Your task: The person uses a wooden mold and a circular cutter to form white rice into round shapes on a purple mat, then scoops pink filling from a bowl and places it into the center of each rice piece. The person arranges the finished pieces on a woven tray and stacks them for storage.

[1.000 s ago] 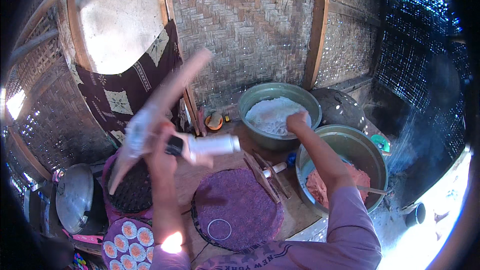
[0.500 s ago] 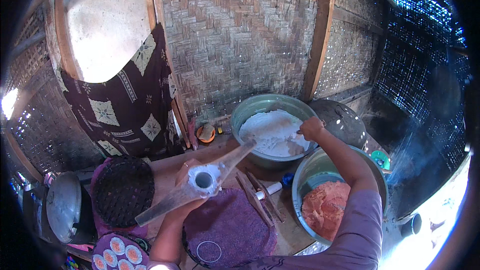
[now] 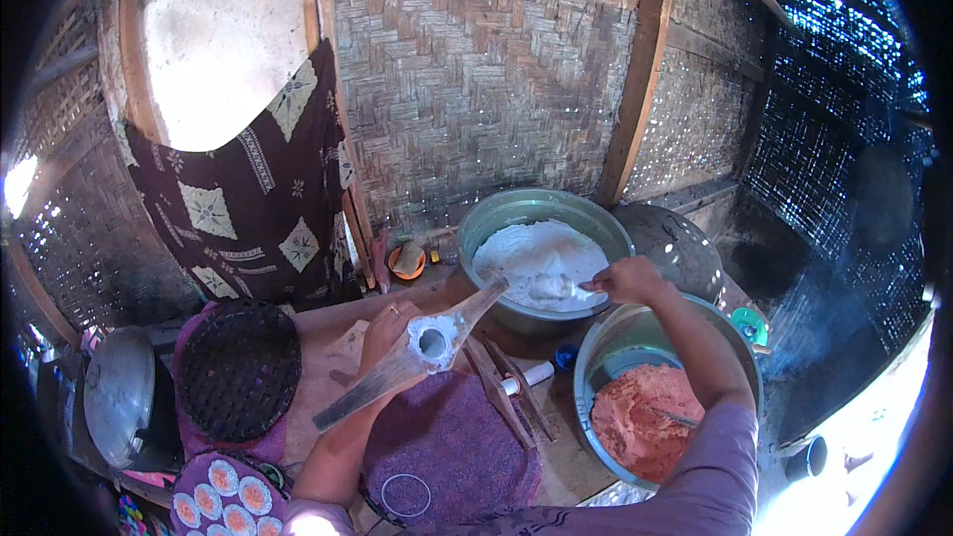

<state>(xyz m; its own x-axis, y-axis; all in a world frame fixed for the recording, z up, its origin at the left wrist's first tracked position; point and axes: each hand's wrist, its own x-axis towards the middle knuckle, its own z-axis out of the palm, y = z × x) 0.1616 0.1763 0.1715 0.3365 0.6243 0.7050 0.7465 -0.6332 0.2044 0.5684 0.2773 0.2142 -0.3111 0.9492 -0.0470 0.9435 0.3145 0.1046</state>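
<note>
My left hand [image 3: 389, 335] is wrapped round a wooden press [image 3: 347, 400], a long bar with a round hollow tube in its middle and white dough smeared about the tube's mouth. My right hand [image 3: 635, 281] grips a spoon [image 3: 588, 292] over the green basin [image 3: 483, 213] at the back. White dough [image 3: 541, 250] fills much of that basin, and a white lump sits at the spoon's end. Just below the press lies a round tray covered in purple cloth [image 3: 427, 442], with a thin white ring [image 3: 406, 495] on it.
A second basin [image 3: 586, 362] holds orange dough [image 3: 635, 407] with a spoon [image 3: 675, 419] stuck in it. Between basins and tray lies a wooden plunger [image 3: 536, 374]. A dark woven tray [image 3: 243, 367], a plate of orange-and-white rounds [image 3: 223, 477] and a lidded pot [image 3: 119, 397] stand left.
My right hand has drawn the spoon slightly back toward me, and a white lump now shows on it. The press in my left hand has shifted right and tilted a little.
</note>
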